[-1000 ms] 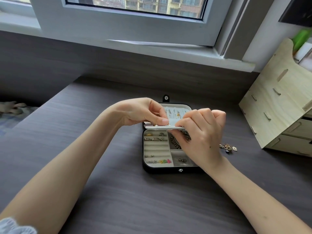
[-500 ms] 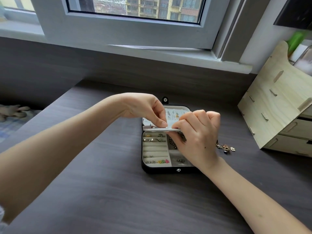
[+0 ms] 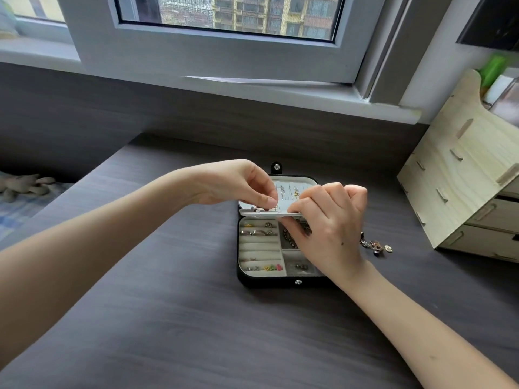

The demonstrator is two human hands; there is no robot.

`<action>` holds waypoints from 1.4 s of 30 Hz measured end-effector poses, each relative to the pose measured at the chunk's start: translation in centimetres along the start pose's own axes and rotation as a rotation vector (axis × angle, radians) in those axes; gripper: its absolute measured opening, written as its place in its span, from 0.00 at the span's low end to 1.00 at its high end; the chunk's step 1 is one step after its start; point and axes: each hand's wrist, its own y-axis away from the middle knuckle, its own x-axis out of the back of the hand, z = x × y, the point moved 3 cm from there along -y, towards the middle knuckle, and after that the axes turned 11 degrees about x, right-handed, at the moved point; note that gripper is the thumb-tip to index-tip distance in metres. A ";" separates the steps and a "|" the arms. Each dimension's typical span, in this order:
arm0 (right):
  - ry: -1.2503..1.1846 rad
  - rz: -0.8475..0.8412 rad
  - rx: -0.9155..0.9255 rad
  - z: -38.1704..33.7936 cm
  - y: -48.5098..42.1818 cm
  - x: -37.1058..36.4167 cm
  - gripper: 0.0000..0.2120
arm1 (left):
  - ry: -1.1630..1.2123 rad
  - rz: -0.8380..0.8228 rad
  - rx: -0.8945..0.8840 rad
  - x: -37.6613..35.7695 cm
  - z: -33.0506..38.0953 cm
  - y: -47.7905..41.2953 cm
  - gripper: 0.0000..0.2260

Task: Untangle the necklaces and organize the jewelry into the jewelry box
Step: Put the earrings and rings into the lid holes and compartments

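A plush toy (image 3: 25,185) lies on the bed at 9 o'clock of the tabletop (image 3: 168,318). Mid-tabletop the left hand (image 3: 238,183) pinches the top edge of a white flap (image 3: 269,213) standing across the open box (image 3: 266,279), while the right hand (image 3: 331,228) grips the flap's right end and hides part of the right compartments. Rings (image 3: 255,233) and coloured studs (image 3: 271,267) sit in the left rolls, a bead bracelet (image 3: 288,240) at right, earrings (image 3: 289,189) in the lid. Loose jewelry (image 3: 376,245) lies at the box's 3 o'clock, a wooden organizer (image 3: 460,178) at 2.

daylight via window (image 3: 224,12) | soft shadows | wide-angle edge warp
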 end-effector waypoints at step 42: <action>0.027 -0.018 -0.054 0.3 -0.2 0.0 0.14 | 0.096 0.194 -0.267 -1.1 -1.7 1.5 0.12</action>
